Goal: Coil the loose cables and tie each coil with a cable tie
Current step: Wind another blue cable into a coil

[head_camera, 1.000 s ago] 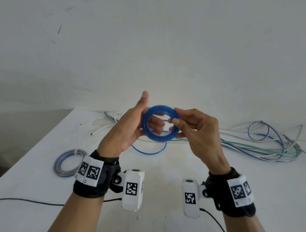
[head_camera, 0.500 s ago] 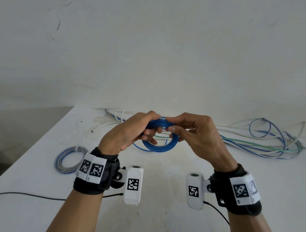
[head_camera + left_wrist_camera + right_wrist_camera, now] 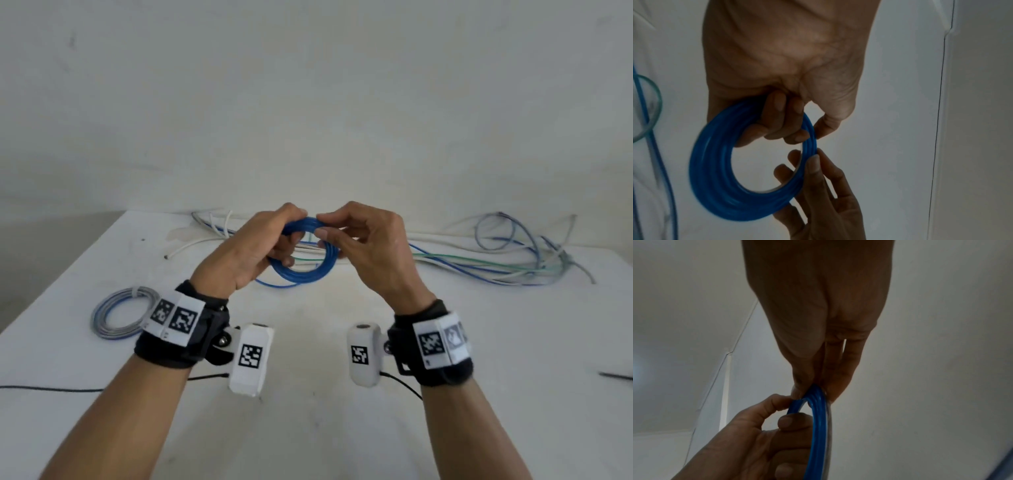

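Two hands (image 3: 246, 255) (image 3: 373, 253) hold blue coil (image 3: 305, 270); tied coil (image 3: 116, 313) left, loose cables (image 3: 496, 263) behind.

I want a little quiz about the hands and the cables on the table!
1. True or false: both hands hold the blue cable coil.
2. Which thing lies on the table near the left wrist? A) tied grey-and-blue coil B) scissors
3. Fill in: the loose cables lie on the person's ____ side.

Key: 1 true: left hand and right hand grip it. 2 A. 3 right.
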The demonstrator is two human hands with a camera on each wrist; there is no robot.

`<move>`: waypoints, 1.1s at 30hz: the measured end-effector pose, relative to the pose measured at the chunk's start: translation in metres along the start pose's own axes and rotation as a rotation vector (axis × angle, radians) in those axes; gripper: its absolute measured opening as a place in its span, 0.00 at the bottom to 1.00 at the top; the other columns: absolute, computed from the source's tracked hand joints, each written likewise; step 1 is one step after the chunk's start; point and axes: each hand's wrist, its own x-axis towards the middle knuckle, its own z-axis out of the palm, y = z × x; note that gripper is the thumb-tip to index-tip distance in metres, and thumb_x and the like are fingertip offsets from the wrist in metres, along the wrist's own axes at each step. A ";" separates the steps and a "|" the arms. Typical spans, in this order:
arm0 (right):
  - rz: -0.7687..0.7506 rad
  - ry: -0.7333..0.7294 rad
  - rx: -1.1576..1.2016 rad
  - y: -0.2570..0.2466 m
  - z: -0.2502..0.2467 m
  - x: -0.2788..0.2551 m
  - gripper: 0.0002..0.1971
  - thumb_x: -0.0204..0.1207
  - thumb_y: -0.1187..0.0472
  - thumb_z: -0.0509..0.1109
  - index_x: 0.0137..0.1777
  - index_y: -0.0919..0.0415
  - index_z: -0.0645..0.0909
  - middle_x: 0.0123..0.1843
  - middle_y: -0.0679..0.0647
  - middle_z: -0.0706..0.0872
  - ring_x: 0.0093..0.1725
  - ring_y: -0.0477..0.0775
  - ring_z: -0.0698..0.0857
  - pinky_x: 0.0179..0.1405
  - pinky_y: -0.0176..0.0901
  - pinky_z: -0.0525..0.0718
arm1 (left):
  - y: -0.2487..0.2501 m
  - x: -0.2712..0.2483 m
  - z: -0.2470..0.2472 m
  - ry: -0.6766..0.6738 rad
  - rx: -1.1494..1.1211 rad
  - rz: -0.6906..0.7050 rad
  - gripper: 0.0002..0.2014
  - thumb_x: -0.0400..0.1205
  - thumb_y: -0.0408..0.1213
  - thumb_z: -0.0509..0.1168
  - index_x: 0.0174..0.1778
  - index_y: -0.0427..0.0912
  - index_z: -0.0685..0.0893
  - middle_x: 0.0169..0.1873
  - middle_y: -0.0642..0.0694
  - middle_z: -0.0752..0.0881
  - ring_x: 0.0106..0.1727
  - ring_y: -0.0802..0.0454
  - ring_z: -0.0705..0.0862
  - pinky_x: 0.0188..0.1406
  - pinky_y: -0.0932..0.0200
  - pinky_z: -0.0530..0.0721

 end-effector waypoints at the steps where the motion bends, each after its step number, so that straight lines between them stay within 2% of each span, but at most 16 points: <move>1: 0.008 0.015 0.010 -0.001 -0.005 -0.003 0.09 0.77 0.66 0.80 0.45 0.49 0.88 0.39 0.49 0.93 0.39 0.51 0.94 0.38 0.50 0.92 | 0.002 0.000 0.005 -0.015 0.029 0.001 0.18 0.88 0.41 0.59 0.32 0.41 0.75 0.19 0.52 0.68 0.21 0.55 0.59 0.28 0.56 0.69; 3: 0.037 0.045 0.008 -0.003 -0.019 -0.012 0.06 0.77 0.66 0.79 0.45 0.53 0.89 0.39 0.51 0.93 0.39 0.52 0.94 0.35 0.45 0.90 | 0.005 0.001 0.017 -0.086 0.081 -0.015 0.18 0.88 0.43 0.59 0.31 0.41 0.75 0.19 0.52 0.66 0.22 0.54 0.58 0.29 0.56 0.70; 6: 0.102 0.062 -0.058 -0.006 -0.050 -0.030 0.03 0.77 0.67 0.79 0.46 0.58 0.90 0.39 0.55 0.93 0.39 0.55 0.93 0.32 0.44 0.89 | 0.012 0.002 0.045 -0.261 0.191 -0.061 0.20 0.87 0.43 0.56 0.33 0.37 0.81 0.20 0.50 0.62 0.25 0.51 0.56 0.33 0.56 0.73; 8: 0.125 0.063 -0.122 -0.007 -0.073 -0.043 0.01 0.77 0.67 0.79 0.46 0.61 0.90 0.39 0.56 0.93 0.39 0.57 0.92 0.32 0.44 0.89 | 0.016 0.002 0.068 -0.341 0.247 -0.067 0.17 0.85 0.42 0.57 0.37 0.35 0.81 0.25 0.46 0.64 0.26 0.51 0.58 0.34 0.56 0.71; 11: 0.160 0.075 -0.198 -0.010 -0.109 -0.064 0.02 0.77 0.66 0.79 0.48 0.63 0.90 0.38 0.56 0.93 0.39 0.57 0.92 0.32 0.43 0.89 | 0.019 0.001 0.105 -0.456 0.259 -0.085 0.14 0.77 0.46 0.60 0.43 0.36 0.78 0.36 0.38 0.58 0.26 0.51 0.58 0.35 0.55 0.71; 13: 0.205 0.077 -0.188 -0.013 -0.129 -0.078 0.01 0.78 0.66 0.78 0.48 0.63 0.90 0.40 0.58 0.94 0.40 0.57 0.93 0.35 0.47 0.92 | 0.017 -0.001 0.130 -0.510 0.266 -0.095 0.13 0.82 0.44 0.57 0.39 0.38 0.77 0.31 0.43 0.57 0.26 0.52 0.56 0.36 0.54 0.71; 15: 0.295 0.112 -0.170 -0.010 -0.152 -0.090 0.04 0.80 0.65 0.76 0.49 0.65 0.90 0.43 0.61 0.94 0.42 0.59 0.93 0.39 0.49 0.92 | 0.010 -0.005 0.152 -0.527 0.313 -0.087 0.15 0.86 0.41 0.53 0.35 0.40 0.75 0.26 0.49 0.60 0.25 0.52 0.56 0.35 0.54 0.70; 17: 0.417 0.170 -0.251 0.009 -0.184 -0.102 0.08 0.83 0.62 0.73 0.50 0.68 0.89 0.48 0.64 0.93 0.42 0.59 0.93 0.41 0.51 0.91 | -0.001 -0.011 0.166 -0.531 0.388 -0.065 0.15 0.86 0.40 0.53 0.35 0.40 0.74 0.25 0.49 0.64 0.24 0.53 0.58 0.36 0.53 0.69; 18: 0.489 0.188 -0.392 0.023 -0.204 -0.109 0.08 0.84 0.61 0.72 0.52 0.66 0.89 0.51 0.65 0.92 0.44 0.60 0.93 0.44 0.52 0.90 | -0.007 -0.015 0.169 -0.535 0.412 -0.059 0.14 0.86 0.40 0.53 0.35 0.40 0.74 0.26 0.49 0.65 0.24 0.53 0.59 0.36 0.52 0.69; 19: 0.575 0.182 -0.601 0.036 -0.224 -0.117 0.07 0.84 0.61 0.71 0.54 0.63 0.89 0.56 0.65 0.92 0.50 0.63 0.92 0.50 0.54 0.89 | -0.012 -0.018 0.170 -0.535 0.424 -0.057 0.13 0.86 0.40 0.54 0.37 0.39 0.74 0.28 0.47 0.66 0.25 0.53 0.59 0.37 0.51 0.69; 21: 0.797 0.129 -1.014 0.059 -0.259 -0.139 0.12 0.84 0.64 0.67 0.64 0.58 0.86 0.65 0.64 0.86 0.64 0.67 0.86 0.64 0.55 0.83 | -0.018 -0.024 0.170 -0.524 0.426 -0.065 0.12 0.86 0.40 0.54 0.40 0.38 0.75 0.29 0.46 0.66 0.26 0.52 0.59 0.37 0.51 0.70; 23: 0.948 0.068 -1.212 0.074 -0.279 -0.162 0.15 0.85 0.66 0.63 0.70 0.62 0.80 0.69 0.65 0.82 0.69 0.69 0.82 0.66 0.56 0.80 | -0.020 -0.026 0.169 -0.510 0.410 -0.073 0.12 0.86 0.40 0.54 0.41 0.38 0.75 0.29 0.46 0.66 0.26 0.51 0.59 0.37 0.51 0.70; 28: 1.020 -0.007 -1.407 0.089 -0.288 -0.183 0.14 0.87 0.68 0.58 0.69 0.67 0.77 0.68 0.66 0.82 0.68 0.68 0.83 0.61 0.54 0.80 | -0.020 -0.025 0.168 -0.510 0.395 -0.069 0.11 0.86 0.38 0.54 0.39 0.41 0.75 0.26 0.50 0.72 0.25 0.54 0.60 0.36 0.52 0.71; 31: 0.969 -0.007 -1.460 0.089 -0.282 -0.178 0.12 0.85 0.67 0.61 0.66 0.65 0.80 0.63 0.62 0.85 0.62 0.66 0.86 0.55 0.52 0.82 | -0.020 -0.022 0.165 -0.513 0.394 -0.063 0.11 0.86 0.39 0.54 0.40 0.41 0.76 0.28 0.49 0.73 0.26 0.53 0.60 0.37 0.52 0.72; 33: 0.884 -0.006 -1.483 0.084 -0.273 -0.166 0.11 0.84 0.66 0.63 0.64 0.63 0.81 0.60 0.62 0.86 0.59 0.66 0.87 0.53 0.51 0.82 | -0.019 -0.020 0.161 -0.507 0.393 -0.059 0.11 0.86 0.40 0.55 0.39 0.41 0.76 0.30 0.48 0.71 0.26 0.53 0.60 0.38 0.52 0.72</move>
